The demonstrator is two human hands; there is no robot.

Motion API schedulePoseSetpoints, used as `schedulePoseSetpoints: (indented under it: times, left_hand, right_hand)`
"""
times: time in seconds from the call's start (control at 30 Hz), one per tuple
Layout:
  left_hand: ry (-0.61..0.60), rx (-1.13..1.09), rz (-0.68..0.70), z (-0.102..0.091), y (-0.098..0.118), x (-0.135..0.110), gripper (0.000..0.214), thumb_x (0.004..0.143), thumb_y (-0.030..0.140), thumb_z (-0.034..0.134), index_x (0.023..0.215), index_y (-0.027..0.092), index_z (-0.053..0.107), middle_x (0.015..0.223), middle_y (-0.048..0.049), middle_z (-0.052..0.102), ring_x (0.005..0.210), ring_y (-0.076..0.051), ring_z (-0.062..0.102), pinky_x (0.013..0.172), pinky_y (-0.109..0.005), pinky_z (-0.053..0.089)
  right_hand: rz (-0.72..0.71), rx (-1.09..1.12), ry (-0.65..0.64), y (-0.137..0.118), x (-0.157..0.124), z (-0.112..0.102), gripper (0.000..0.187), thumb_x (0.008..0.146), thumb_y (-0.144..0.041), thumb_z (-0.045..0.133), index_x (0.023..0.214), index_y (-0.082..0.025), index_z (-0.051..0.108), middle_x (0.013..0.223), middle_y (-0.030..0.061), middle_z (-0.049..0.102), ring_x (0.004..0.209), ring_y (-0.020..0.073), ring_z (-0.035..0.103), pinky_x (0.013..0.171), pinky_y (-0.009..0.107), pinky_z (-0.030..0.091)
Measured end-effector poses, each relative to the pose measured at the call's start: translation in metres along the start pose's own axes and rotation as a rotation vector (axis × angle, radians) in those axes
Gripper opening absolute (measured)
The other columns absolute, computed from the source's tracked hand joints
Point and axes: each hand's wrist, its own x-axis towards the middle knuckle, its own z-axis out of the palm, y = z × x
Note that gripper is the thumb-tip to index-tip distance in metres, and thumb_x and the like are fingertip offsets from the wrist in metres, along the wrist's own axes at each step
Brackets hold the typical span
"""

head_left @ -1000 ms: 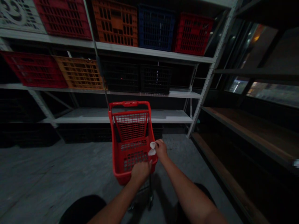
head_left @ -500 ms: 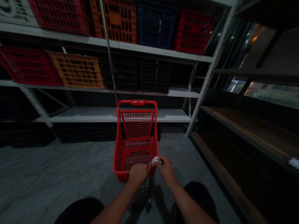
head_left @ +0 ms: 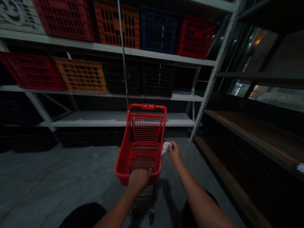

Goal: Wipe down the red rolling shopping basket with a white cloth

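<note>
A small red shopping cart (head_left: 123, 158) with a grid floor stands in front of me, its handle at the far end. My left hand (head_left: 139, 178) is closed over the near rim of the basket, fingers curled to the inside. In my right hand (head_left: 175, 152) a crumpled white cloth or tissue (head_left: 166, 147) is pinched between thumb and fingers, against the outer right side of the cart. Its exact kind cannot be made out. A thin pole (head_left: 122, 41) rises from the cart's far left corner.
White metal shelving (head_left: 92, 118) spans the back, with a yellow crate (head_left: 83, 76), a blue crate (head_left: 159, 30) and several others on it. Dark wooden shelves (head_left: 237, 125) run along the right. Grey concrete floor (head_left: 78, 174) surrounds the cart.
My right hand has moved away from the left, forward and to the right along the cart's side with the white cloth. The cart's far end has swung slightly right; my left hand stays on the rim.
</note>
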Motion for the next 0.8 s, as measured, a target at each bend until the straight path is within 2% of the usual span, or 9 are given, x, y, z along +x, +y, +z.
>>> schedulePoseSetpoints:
  times: [0.1,0.17,0.23,0.37,0.5,0.6,0.67,0.73,0.8]
  left_hand:
    - [-0.005,0.015,-0.016,-0.001,-0.005,0.001,0.066,0.086,0.045,0.013,0.073,0.012,0.068,0.069,-0.0161,0.067,0.068,-0.023,0.064,0.062,-0.034,0.045]
    - [-0.007,0.021,-0.018,-0.002,-0.006,0.002,0.066,0.086,0.045,0.013,0.072,0.011,0.068,0.069,-0.0165,0.067,0.069,-0.023,0.064,0.063,-0.034,0.045]
    - [-0.006,0.024,-0.015,-0.003,-0.006,0.001,0.066,0.086,0.044,0.014,0.072,0.011,0.068,0.069,-0.0167,0.067,0.069,-0.023,0.064,0.063,-0.034,0.045]
    - [0.006,0.028,0.008,-0.004,-0.004,0.0,0.065,0.087,0.043,0.013,0.073,0.012,0.068,0.069,-0.0163,0.067,0.068,-0.023,0.064,0.063,-0.035,0.046]
    - [0.001,0.031,0.014,-0.005,-0.006,0.0,0.065,0.087,0.043,0.013,0.073,0.013,0.069,0.07,-0.0158,0.067,0.067,-0.023,0.064,0.063,-0.036,0.047]
    - [0.017,0.037,0.02,-0.005,-0.008,0.001,0.063,0.087,0.043,0.015,0.073,0.012,0.068,0.07,-0.0157,0.067,0.068,-0.023,0.064,0.063,-0.035,0.047]
    - [0.026,0.04,0.029,-0.004,-0.007,0.002,0.062,0.087,0.042,0.015,0.074,0.013,0.068,0.069,-0.0156,0.067,0.067,-0.023,0.064,0.062,-0.036,0.047]
    - [0.031,0.038,0.04,-0.003,-0.006,0.002,0.062,0.087,0.042,0.015,0.073,0.013,0.068,0.069,-0.0153,0.067,0.066,-0.024,0.064,0.061,-0.036,0.047]
    - [0.036,0.034,0.046,-0.002,-0.006,0.002,0.061,0.087,0.04,0.016,0.073,0.013,0.068,0.07,-0.016,0.067,0.066,-0.024,0.064,0.061,-0.036,0.047]
  right_hand:
    - [-0.135,-0.033,0.021,-0.003,-0.002,-0.027,0.016,0.078,-0.022,0.044,0.082,-0.018,0.059,0.091,0.0064,0.053,0.084,0.0166,0.051,0.072,0.027,0.042]
    - [-0.157,-0.058,0.025,-0.008,-0.007,-0.031,0.016,0.078,-0.02,0.045,0.083,-0.018,0.06,0.092,0.0059,0.05,0.084,0.0161,0.05,0.074,0.027,0.042]
    - [-0.16,-0.054,-0.011,-0.014,-0.017,-0.021,0.017,0.077,-0.017,0.045,0.084,-0.019,0.06,0.088,0.0041,0.049,0.083,0.0151,0.05,0.075,0.027,0.042]
    - [-0.164,0.018,-0.15,-0.023,-0.046,0.013,0.018,0.075,-0.015,0.047,0.084,-0.021,0.061,0.086,0.0029,0.052,0.084,0.0147,0.051,0.077,0.027,0.043]
    - [-0.069,0.098,-0.14,-0.021,-0.064,0.026,0.014,0.075,-0.024,0.055,0.083,-0.019,0.065,0.088,0.0043,0.054,0.079,0.014,0.053,0.068,0.025,0.045]
    - [0.008,0.109,-0.105,-0.016,-0.061,0.027,0.013,0.073,-0.027,0.056,0.078,-0.018,0.065,0.08,0.003,0.057,0.07,0.013,0.054,0.063,0.024,0.044]
    - [0.067,0.115,-0.066,-0.012,-0.054,0.03,0.016,0.07,-0.025,0.058,0.083,-0.018,0.064,0.077,0.0021,0.059,0.066,0.013,0.054,0.061,0.024,0.044]
    - [0.098,0.134,-0.052,-0.011,-0.047,0.034,0.023,0.068,-0.023,0.059,0.089,-0.017,0.063,0.08,0.0033,0.061,0.069,0.0142,0.056,0.063,0.025,0.045]
    - [0.085,0.14,-0.051,-0.012,-0.041,0.035,0.021,0.068,-0.022,0.059,0.086,-0.017,0.066,0.085,0.0056,0.061,0.076,0.016,0.057,0.069,0.027,0.046]
